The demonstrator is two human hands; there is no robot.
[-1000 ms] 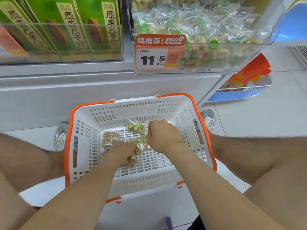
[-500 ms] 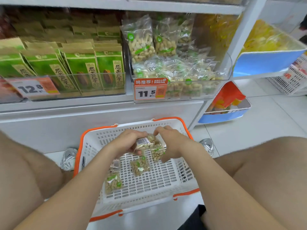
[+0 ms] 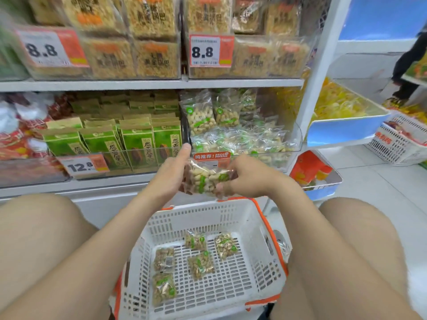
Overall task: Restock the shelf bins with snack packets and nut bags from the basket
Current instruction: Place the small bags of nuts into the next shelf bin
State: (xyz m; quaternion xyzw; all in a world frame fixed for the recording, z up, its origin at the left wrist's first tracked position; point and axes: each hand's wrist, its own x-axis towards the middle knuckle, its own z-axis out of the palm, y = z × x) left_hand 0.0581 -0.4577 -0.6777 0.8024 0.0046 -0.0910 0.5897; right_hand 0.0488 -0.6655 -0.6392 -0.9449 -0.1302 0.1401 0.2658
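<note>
A clear nut bag (image 3: 205, 180) with a green label is held between both hands above the basket, just in front of the clear nut bin (image 3: 265, 144) on the lower shelf. My left hand (image 3: 171, 174) grips its left side, thumb pointing up. My right hand (image 3: 245, 179) grips its right side with curled fingers. More than one bag may be bunched there; I cannot tell. The white basket with orange rim (image 3: 258, 227) sits on the floor between my knees and holds several small nut bags (image 3: 200, 264).
Green seed packets (image 3: 138, 144) fill the bin left of the nut bin. The shelf above carries orange-labelled snack boxes (image 3: 152, 58). A white shelf post (image 3: 316, 72) stands at the right, with blue trays and a white crate (image 3: 397, 144) beyond. A person stands far right.
Both hands rose out of the basket with the nut bag and moved up towards the nut bin. The view tilted up from the basket to the shelves.
</note>
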